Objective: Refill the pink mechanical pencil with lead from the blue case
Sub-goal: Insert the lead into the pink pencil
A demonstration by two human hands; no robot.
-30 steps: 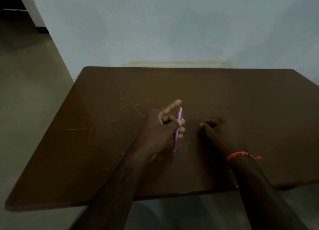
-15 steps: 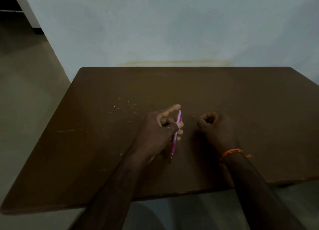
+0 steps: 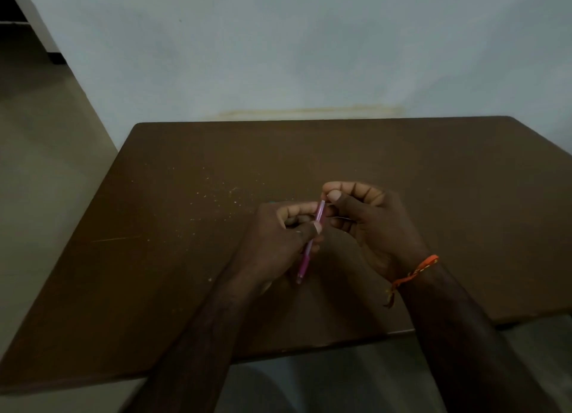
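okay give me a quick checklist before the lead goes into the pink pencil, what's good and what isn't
1. Left hand grips the pencil firmly: ok.
2. Pencil's top end tilted up toward the right hand: ok.
3. Right fingertips pinched at the pencil's top end: ok.
4. Cap off and the opening clear: cannot tell, fingers cover it.
5. A lead held in the right hand: cannot tell, too thin and dim.
6. Blue case within reach: cannot tell, only a bluish sliver shows behind the left hand.
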